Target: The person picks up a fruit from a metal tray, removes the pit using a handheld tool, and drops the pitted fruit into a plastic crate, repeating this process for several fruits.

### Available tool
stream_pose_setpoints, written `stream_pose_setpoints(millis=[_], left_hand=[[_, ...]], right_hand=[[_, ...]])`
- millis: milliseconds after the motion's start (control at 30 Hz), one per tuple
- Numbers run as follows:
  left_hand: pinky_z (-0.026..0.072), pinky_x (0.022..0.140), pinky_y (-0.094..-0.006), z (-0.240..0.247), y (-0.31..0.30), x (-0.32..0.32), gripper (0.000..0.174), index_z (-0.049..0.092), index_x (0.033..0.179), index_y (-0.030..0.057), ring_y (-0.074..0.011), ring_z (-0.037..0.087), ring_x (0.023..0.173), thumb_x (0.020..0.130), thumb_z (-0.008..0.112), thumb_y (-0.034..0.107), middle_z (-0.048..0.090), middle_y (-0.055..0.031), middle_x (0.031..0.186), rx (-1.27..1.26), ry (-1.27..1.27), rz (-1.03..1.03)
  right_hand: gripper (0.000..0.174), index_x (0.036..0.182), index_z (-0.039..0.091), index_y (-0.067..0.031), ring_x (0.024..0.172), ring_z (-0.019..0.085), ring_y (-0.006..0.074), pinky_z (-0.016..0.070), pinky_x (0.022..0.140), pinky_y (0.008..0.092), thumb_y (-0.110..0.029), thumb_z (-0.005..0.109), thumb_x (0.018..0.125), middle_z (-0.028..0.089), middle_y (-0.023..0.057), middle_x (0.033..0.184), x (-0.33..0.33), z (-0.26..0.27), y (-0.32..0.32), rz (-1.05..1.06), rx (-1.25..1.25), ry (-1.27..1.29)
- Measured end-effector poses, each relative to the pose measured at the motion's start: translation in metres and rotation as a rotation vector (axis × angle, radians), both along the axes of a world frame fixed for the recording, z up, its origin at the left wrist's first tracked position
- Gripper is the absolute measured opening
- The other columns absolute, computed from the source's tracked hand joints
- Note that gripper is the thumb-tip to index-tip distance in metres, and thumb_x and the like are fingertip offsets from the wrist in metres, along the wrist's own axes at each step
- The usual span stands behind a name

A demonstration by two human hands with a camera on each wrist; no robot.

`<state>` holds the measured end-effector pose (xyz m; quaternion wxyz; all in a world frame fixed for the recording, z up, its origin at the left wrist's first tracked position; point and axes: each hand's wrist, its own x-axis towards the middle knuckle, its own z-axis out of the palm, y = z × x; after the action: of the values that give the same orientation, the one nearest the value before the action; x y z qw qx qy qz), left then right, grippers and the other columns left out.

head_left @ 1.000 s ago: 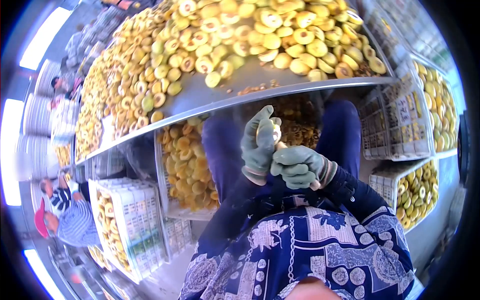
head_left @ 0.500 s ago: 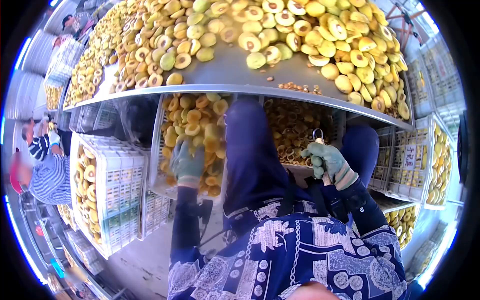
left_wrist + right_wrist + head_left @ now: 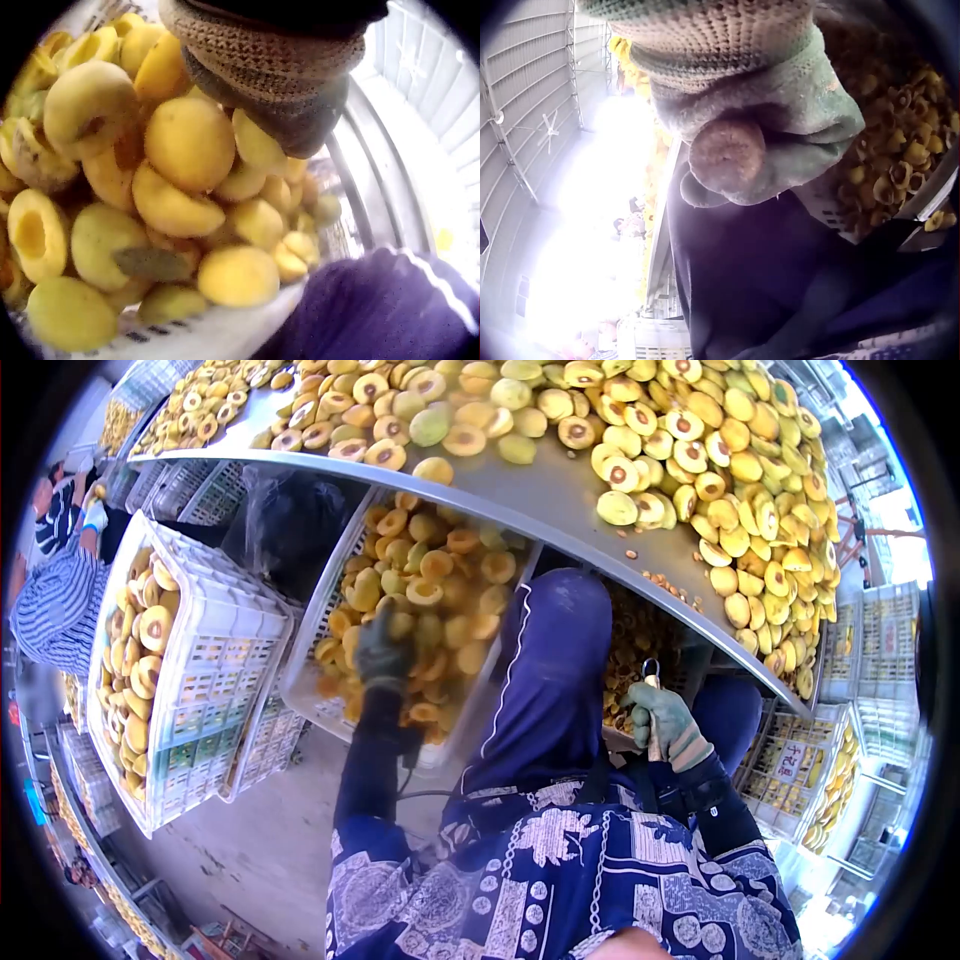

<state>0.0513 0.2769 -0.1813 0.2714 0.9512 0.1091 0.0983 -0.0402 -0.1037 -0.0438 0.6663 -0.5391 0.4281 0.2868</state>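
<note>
My gloved left hand [image 3: 385, 652] reaches in among the yellow fruit halves [image 3: 424, 592] of the crate left of my knees. Its fingers are blurred and partly hidden, so whether they hold a piece cannot be made out. In the left wrist view the glove [image 3: 296, 112] hangs over the heaped fruit [image 3: 190, 144]. My gloved right hand [image 3: 668, 722] grips a tool [image 3: 654, 740] with a pale handle and a small metal loop on top, above my lap. The round handle end [image 3: 727, 154] pokes out of the curled glove [image 3: 795, 135] in the right wrist view.
A metal table [image 3: 560, 510] heaped with cut fruit spans the front. Below it, a bin of brown scraps [image 3: 630, 630] stands between my knees. White crates of fruit [image 3: 215, 660] stand at the left, others [image 3: 795, 760] at the right. A person in stripes [image 3: 60, 605] is far left.
My hands were together above my lap a second ago; the left has moved left into the crate. The right stays above my lap with the tool. The head view has turned.
</note>
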Motion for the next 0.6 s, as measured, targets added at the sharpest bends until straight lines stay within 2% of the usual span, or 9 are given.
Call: stream_pose_setpoints(millis=[100,167,200,267,300,400,433,500,600], left_hand=[[0.0467,0.088,-0.0410,-0.023,0.059,0.007,0.054,0.057,0.123,0.0165,-0.0351,0.059,0.100,0.072,0.071,0.026,0.062,-0.0160,0.106,-0.093,-0.090,0.048],[0.0416,0.097,-0.0420,-0.014,0.081,0.012,0.067,0.049,0.132,0.0121,-0.0366,0.053,0.113,0.072,0.070,0.033,0.054,-0.0190,0.126,0.066,0.135,0.129],[0.0416,0.097,-0.0420,-0.016,0.081,0.012,0.067,0.049,0.132,0.0121,-0.0366,0.053,0.113,0.072,0.070,0.033,0.054,-0.0190,0.126,0.057,0.133,0.133],[0.0402,0.098,-0.0399,-0.019,0.082,0.015,0.060,0.051,0.132,0.0149,-0.0360,0.050,0.117,0.075,0.070,0.025,0.053,-0.0193,0.126,-0.316,0.173,0.366],[0.0402,0.098,-0.0399,-0.015,0.073,0.015,0.060,0.051,0.132,0.0149,-0.0360,0.050,0.117,0.075,0.070,0.025,0.053,-0.0193,0.126,-0.321,0.171,0.366],[0.0274,0.109,-0.0464,-0.004,0.024,0.016,0.068,0.049,0.135,0.0233,-0.0321,0.035,0.133,0.074,0.070,0.045,0.041,-0.0171,0.142,0.159,-0.007,0.041],[0.0274,0.109,-0.0464,0.001,0.022,0.019,0.068,0.049,0.135,0.0233,-0.0321,0.035,0.133,0.074,0.070,0.045,0.041,-0.0171,0.142,0.148,-0.008,0.044],[0.0245,0.110,-0.0497,0.014,0.018,0.026,0.071,0.044,0.138,0.0259,-0.0350,0.032,0.135,0.074,0.066,0.050,0.038,-0.0149,0.144,0.306,0.218,-0.147],[0.0284,0.107,-0.0489,-0.021,0.065,0.042,0.056,0.054,0.129,0.0235,-0.0321,0.037,0.131,0.077,0.067,0.039,0.041,-0.0136,0.142,0.278,0.011,-0.004]], right_hand=[[0.020,0.075,0.055,-0.0068,0.041,0.049,0.0156,0.0406,0.037,0.0290,-0.024,0.062,0.082,0.051,0.0039,0.057,0.008,-0.007,0.004,0.041,-0.060,0.034],[0.021,0.075,0.055,-0.0068,0.041,0.049,0.0159,0.0409,0.037,0.0292,-0.025,0.062,0.081,0.052,0.0041,0.057,0.013,-0.009,0.009,0.074,-0.092,0.028],[0.021,0.074,0.055,-0.0069,0.041,0.049,0.0161,0.0412,0.037,0.0294,-0.025,0.062,0.081,0.052,0.0042,0.057,0.014,-0.008,0.011,0.099,-0.116,0.026],[0.022,0.073,0.055,-0.0067,0.041,0.049,0.0167,0.0417,0.037,0.0300,-0.026,0.062,0.081,0.052,0.0046,0.058,0.016,-0.010,0.011,0.106,-0.123,0.014],[0.021,0.074,0.055,-0.0064,0.041,0.049,0.0169,0.0420,0.038,0.0302,-0.025,0.062,0.081,0.053,0.0049,0.058,0.015,-0.014,0.009,0.065,-0.102,0.028],[0.018,0.077,0.055,-0.0062,0.041,0.050,0.0177,0.0431,0.038,0.0305,-0.022,0.061,0.082,0.054,0.0058,0.060,0.021,-0.014,0.012,0.025,-0.105,0.065],[0.017,0.079,0.055,-0.0061,0.042,0.051,0.0178,0.0435,0.038,0.0304,-0.022,0.061,0.082,0.054,0.0059,0.061,0.022,-0.014,0.013,0.033,-0.121,0.064],[0.018,0.083,0.055,-0.0057,0.043,0.052,0.0181,0.0441,0.038,0.0302,-0.022,0.061,0.082,0.054,0.0065,0.061,0.024,-0.007,0.017,0.055,-0.154,0.042],[0.016,0.077,0.052,-0.0076,0.042,0.050,0.0180,0.0443,0.038,0.0312,-0.020,0.059,0.084,0.052,0.0051,0.059,0.028,-0.003,0.022,0.069,-0.197,0.034]])
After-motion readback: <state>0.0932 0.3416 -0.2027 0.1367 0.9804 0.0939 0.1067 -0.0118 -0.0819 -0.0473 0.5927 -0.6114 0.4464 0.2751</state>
